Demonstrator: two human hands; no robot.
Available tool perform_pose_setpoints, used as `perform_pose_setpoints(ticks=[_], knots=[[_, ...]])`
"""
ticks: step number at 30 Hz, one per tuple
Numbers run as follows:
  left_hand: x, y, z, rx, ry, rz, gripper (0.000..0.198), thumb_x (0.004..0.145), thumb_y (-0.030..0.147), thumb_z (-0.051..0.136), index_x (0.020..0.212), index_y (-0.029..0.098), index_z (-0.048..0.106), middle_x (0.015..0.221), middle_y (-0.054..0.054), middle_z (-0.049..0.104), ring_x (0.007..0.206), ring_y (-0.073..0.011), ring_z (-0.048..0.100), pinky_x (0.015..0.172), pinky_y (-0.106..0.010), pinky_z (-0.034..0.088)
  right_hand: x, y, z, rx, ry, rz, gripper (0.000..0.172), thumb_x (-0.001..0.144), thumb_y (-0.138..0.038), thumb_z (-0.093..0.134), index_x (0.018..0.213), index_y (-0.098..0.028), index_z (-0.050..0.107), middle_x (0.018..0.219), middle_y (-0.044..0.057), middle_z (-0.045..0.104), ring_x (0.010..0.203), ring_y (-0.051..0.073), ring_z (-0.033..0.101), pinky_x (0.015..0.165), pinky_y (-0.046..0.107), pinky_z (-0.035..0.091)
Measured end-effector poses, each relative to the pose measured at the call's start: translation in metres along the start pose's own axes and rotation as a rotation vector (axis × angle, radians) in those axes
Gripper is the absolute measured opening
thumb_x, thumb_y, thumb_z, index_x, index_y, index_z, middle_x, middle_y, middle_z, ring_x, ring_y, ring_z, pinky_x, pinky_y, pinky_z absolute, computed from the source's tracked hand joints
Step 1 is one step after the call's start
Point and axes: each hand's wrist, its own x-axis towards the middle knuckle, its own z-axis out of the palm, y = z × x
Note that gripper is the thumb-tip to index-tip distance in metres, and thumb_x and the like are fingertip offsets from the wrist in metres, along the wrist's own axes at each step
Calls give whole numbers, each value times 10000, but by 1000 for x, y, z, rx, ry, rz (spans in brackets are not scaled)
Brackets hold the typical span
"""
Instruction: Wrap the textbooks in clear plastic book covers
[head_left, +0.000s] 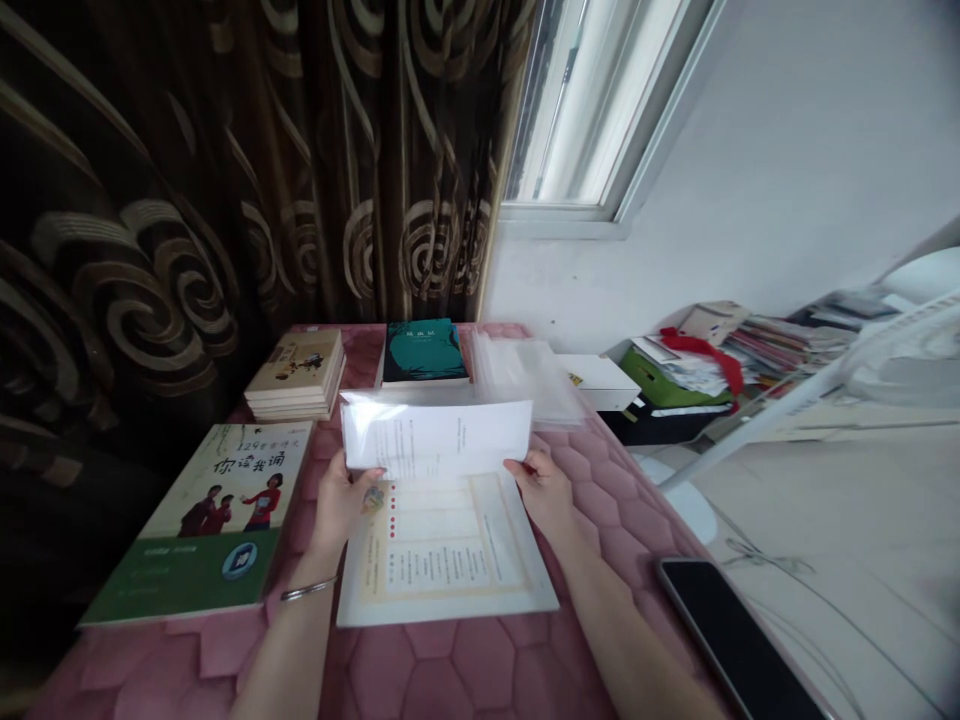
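In the head view an open book (442, 540) lies turned sideways on the pink quilted cloth, its printed page facing up. Its other half, a white printed leaf (450, 440) with a glossy shine at its left, stands raised at the far side. My left hand (341, 500), below a silver bangle (309, 589), is closed on the left edge of the book near the fold. Opposite it, my right hand (544, 490) pinches the right edge, thumb on top. Just behind the raised half lie clear plastic sheets (525, 375), perhaps book covers.
A large green-and-cream book (217, 520) lies at the left, with a stack of books (296, 375) behind it. A teal book (424, 350) and a white box (600, 380) are at the back. A phone (735, 635) rests by the right edge, near a white fan (795, 390).
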Motion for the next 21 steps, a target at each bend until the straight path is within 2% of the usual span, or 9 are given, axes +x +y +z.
perform_pose_setpoints(ticks=[2, 4, 7, 11, 13, 16, 19, 21], knots=[[2, 0, -3, 58, -24, -20, 427, 576, 272, 765, 959, 192, 597, 882, -41, 719, 803, -218, 668, 668, -297, 519, -1, -3, 1, 41, -14, 15, 290, 722, -499, 569, 721, -214, 624, 737, 36, 659, 713, 212, 585, 674, 319, 459], [3, 1, -5, 149, -43, -43, 408, 523, 225, 789, 885, 191, 605, 866, -54, 724, 831, -247, 673, 667, -306, 518, -1, -2, 1, 85, -42, 28, 293, 730, -497, 562, 750, -213, 630, 734, 37, 667, 707, 211, 584, 665, 317, 462], [3, 3, -5, 247, -9, -47, 262, 578, 221, 752, 773, 204, 579, 773, -53, 715, 774, -246, 672, 611, -290, 498, 1, 2, 1, 88, -67, 33, 300, 671, -501, 626, 747, -212, 615, 708, 19, 644, 673, 198, 567, 637, 309, 460], [2, 3, -2, 230, 42, -65, 223, 642, 262, 719, 776, 207, 550, 729, -48, 702, 664, -211, 657, 518, -258, 461, 4, 6, 3, -17, -55, 45, 311, 577, -448, 697, 772, -220, 612, 746, 13, 630, 731, 211, 580, 659, 315, 462], [3, 2, -2, 174, 7, -48, 207, 673, 289, 694, 789, 201, 546, 738, -47, 703, 658, -203, 658, 529, -259, 471, 6, 7, 5, -39, -41, 55, 281, 590, -455, 673, 730, -224, 596, 717, 15, 625, 744, 221, 584, 653, 316, 453], [5, 0, 0, 105, -30, -16, 229, 706, 326, 666, 855, 189, 561, 797, -60, 719, 703, -206, 675, 584, -275, 497, 11, 4, 8, -29, -89, 97, 276, 616, -483, 636, 653, -222, 554, 616, -1, 592, 649, 205, 559, 581, 298, 410], [5, 0, 2, 116, 24, -11, 254, 699, 366, 681, 833, 184, 565, 783, -69, 715, 716, -212, 677, 587, -276, 492, 16, -3, 7, 4, -163, 105, 317, 617, -521, 631, 606, -225, 516, 567, -13, 559, 566, 183, 518, 528, 285, 368], [3, -1, 3, 143, 55, 3, 263, 696, 404, 680, 783, 188, 557, 713, -51, 690, 676, -205, 660, 565, -267, 474, 16, -6, 5, 38, -166, 67, 333, 629, -542, 622, 600, -229, 512, 573, -11, 559, 569, 182, 516, 531, 287, 376]])
